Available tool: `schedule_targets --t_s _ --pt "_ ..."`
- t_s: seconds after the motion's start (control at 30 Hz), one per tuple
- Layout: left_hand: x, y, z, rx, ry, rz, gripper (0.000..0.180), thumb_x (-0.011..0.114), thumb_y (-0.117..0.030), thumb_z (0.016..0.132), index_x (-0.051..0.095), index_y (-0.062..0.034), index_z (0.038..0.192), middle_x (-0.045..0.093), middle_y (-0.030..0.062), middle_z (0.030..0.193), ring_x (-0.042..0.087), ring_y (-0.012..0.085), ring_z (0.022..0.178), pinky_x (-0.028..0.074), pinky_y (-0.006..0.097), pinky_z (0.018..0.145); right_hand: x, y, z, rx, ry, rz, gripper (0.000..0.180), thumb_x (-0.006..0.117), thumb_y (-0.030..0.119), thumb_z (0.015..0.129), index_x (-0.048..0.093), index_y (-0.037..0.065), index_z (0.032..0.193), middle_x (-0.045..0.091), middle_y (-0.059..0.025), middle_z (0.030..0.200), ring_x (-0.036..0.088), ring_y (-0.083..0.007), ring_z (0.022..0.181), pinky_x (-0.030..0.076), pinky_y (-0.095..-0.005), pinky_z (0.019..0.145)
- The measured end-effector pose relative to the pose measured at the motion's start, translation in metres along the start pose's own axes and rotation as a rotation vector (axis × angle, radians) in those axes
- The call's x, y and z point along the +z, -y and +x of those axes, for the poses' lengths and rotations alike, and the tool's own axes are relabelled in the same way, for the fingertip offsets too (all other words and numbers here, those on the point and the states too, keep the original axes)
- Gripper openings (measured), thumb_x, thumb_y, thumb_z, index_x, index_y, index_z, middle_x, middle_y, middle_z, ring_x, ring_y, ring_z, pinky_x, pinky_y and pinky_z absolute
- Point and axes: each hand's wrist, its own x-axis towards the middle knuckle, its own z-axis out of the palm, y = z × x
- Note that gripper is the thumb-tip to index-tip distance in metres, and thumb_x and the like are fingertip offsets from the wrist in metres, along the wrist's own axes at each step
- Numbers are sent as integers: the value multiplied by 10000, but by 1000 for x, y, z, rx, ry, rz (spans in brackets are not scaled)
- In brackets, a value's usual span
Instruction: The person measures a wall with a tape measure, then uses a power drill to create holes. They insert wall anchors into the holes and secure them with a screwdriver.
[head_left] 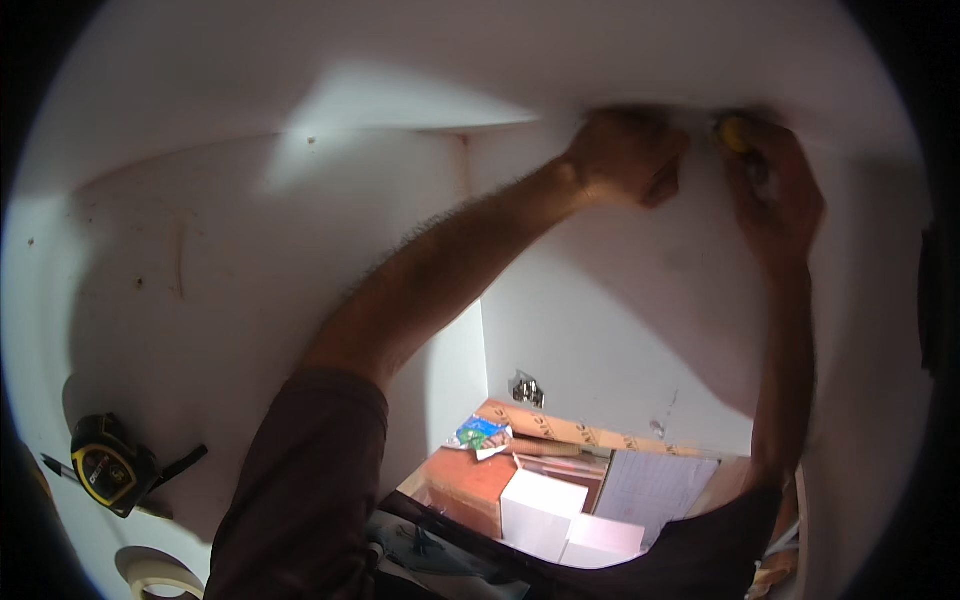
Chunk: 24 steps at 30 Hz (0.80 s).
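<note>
Both arms reach up to the junction of two white panels. My left hand [630, 158] is closed with its fingers curled, close against the upper panel [420, 60]. What it holds, if anything, is hidden. To its right, my right hand [785, 195] grips a small rounded yellow object [735, 134] between thumb and fingers, near the same edge. The kind of object is unclear, since shadow and blur cover its far end. A gap separates the two hands.
At the lower left are a yellow-black tape measure [112, 465], a black pen-like item [182, 466] and a pale ring [160, 582]. A metal hinge [527, 390] sits on the panel. Below are a colourful packet [478, 436], white boxes [543, 512] and a paper sheet [660, 490].
</note>
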Motion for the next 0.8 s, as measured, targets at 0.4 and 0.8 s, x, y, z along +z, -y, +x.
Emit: schedule_targets --t_s 0.4,0.8 --pt "-7 8 -1 -74 155 15 122 730 -192 750 643 -150 824 643 43 724 658 252 616 560 419 560 -60 14 -23 148 -185 261 343 823 -35 869 666 50 1163 717 -114 1201 691 -166 1037 539 -262 777" --pt "2 -3 -19 -106 138 -33 236 717 -106 848 698 -132 1082 709 1 773 672 139 611 575 305 605 1 330 -269 1543 -4 1748 302 744 -46 941 579 26 1184 706 -87 1127 724 -173 1012 592 -334 914"
